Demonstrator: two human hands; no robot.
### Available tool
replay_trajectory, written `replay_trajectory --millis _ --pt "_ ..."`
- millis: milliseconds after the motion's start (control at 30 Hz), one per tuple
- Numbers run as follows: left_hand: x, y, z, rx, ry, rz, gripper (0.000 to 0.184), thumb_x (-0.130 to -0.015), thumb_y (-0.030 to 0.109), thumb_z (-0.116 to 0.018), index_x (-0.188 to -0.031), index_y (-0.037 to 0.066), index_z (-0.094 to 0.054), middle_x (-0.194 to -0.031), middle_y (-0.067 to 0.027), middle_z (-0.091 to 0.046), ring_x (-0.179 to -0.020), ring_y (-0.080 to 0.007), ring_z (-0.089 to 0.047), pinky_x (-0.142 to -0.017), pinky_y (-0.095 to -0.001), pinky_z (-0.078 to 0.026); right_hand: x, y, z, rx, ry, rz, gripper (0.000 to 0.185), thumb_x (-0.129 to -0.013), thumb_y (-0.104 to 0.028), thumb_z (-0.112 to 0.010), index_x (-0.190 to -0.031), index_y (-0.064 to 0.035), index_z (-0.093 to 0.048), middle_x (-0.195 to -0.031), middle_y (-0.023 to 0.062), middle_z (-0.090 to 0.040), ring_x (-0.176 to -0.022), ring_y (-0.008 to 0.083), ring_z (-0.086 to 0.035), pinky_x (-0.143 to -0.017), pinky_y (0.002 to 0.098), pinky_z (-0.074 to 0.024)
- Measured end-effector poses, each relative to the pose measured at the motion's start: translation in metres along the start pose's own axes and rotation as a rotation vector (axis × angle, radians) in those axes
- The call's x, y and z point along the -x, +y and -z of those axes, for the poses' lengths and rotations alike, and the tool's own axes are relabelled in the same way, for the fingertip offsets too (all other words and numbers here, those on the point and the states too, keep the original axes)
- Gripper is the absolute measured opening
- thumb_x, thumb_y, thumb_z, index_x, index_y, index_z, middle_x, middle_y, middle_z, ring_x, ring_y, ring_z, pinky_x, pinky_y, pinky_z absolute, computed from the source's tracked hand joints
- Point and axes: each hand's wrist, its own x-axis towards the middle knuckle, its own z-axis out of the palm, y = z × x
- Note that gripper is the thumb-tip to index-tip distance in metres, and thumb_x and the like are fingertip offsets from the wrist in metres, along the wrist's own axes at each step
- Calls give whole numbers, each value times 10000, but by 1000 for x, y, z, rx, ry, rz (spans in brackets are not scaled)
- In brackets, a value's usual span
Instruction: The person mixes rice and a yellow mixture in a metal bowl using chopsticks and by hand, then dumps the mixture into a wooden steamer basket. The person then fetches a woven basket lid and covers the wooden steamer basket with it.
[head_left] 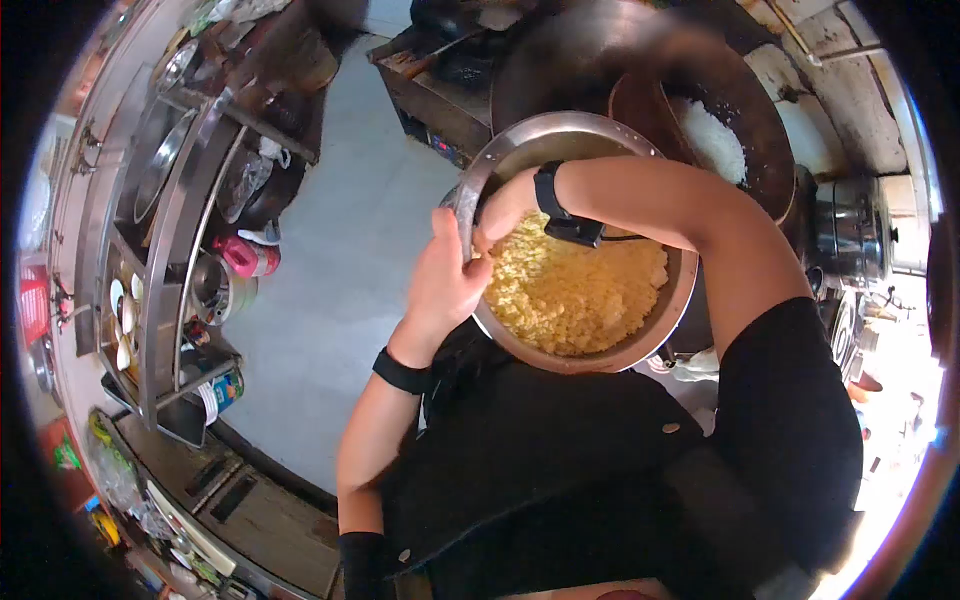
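Note:
A large metal bowl (pixel 680 305) holds a mass of crumbly yellow food (pixel 585 290). On the bowl's left rim is my left hand (pixel 445 275), its thumb and fingers closed on the metal edge. My right hand (pixel 507 208) reaches inside the bowl near the left wall, at the edge of the yellow food; its fingertips are mostly hidden, so what they hold cannot be made out. Behind the bowl stands a wide dark wok (pixel 560 70) with white grains (pixel 714 140) in its right part.
Metal shelving (pixel 165 270) with bowls and a pink bottle (pixel 245 256) runs along the left. A dark counter unit (pixel 425 100) stands left of the wok. At the right is a black pot (pixel 850 230). A grey floor (pixel 330 250) lies between shelving and bowl.

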Motion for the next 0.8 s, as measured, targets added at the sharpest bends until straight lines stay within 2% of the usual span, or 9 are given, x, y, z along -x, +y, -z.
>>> replay_trajectory --millis 167,233,333,367,433,500,600,767,800 --pt "-2 3 -6 89 -29 -33 463 -776 89 -601 -1147 22 -332 -857 -251 -540 -797 -449 -583 -673 -461 -463 36 -47 -15 505 -167 -173 494 -941 -406 -434 -1178 -13 -617 -1156 162 -636 -1054 278 -556 -956 417 -399" --pt "-6 9 -6 119 -75 13 423 -752 65 -606 -1069 -3 -334 -853 -324 -571 -863 -525 -567 -698 -544 -441 51 -57 -24 525 -241 -280 482 -951 -379 -409 -1196 -16 -610 -1177 161 -629 -1066 283 -550 -965 420 -388" --pt "-10 1 -15 142 -24 -129 440 -744 43 -603 -1086 -12 -332 -905 -314 -562 -891 -525 -557 -747 -523 -451 77 -29 -39 692 -313 -306 431 -860 -320 -567 -1175 -42 -663 -1090 164 -674 -1049 308 -608 -941 458 -439" --pt "-11 -4 -18 146 -45 -139 440 -744 43 -603 -1086 -12 -332 -905 -314 -562 -891 -525 -557 -747 -523 -451 95 -33 -41 746 -319 -335 428 -826 -287 -622 -1180 -50 -665 -1237 151 -624 -1148 308 -561 -995 477 -412" --pt "-11 -12 -22 212 -3 -225 443 -748 43 -600 -1102 -4 -338 -951 -302 -557 -898 -516 -558 -753 -492 -465 126 40 -53 362 55 -29 420 -790 -261 -670 -1178 -100 -678 -1382 155 -522 -1273 333 -469 -1043 496 -384" --pt "-7 1 -17 180 -53 -128 443 -752 37 -597 -1114 2 -344 -962 -274 -558 -885 -482 -577 -753 -462 -477 175 4 -46 598 74 -58 424 -759 -248 -705 -1171 -150 -689 -1449 159 -451 -1357 358 -371 -1064 513 -366" --pt "-7 10 -12 231 -91 -104 416 -762 20 -591 -1104 11 -352 -921 -190 -584 -824 -339 -621 -741 -405 -497 223 -2 -63 499 359 -1 382 -773 -198 -694 -1154 -170 -699 -1416 177 -481 -1270 350 -479 -1015 480 -424" --pt "-10 20 -10 272 -144 -16 385 -748 20 -595 -1052 15 -359 -920 -181 -585 -826 -298 -615 -725 -382 -500 227 -21 -106 685 359 -102 233 -781 -160 -679 -1007 -124 -724 -1307 171 -557 -1140 333 -581 -942 447 -479" --pt "-11 19 -10 178 -112 -79 380 -741 20 -591 -1047 12 -366 -920 -182 -576 -838 -303 -607 -733 -387 -497 214 -19 -124 666 527 102 226 -776 -177 -674 -989 -112 -716 -1263 151 -581 -1149 326 -571 -961 455 -466"
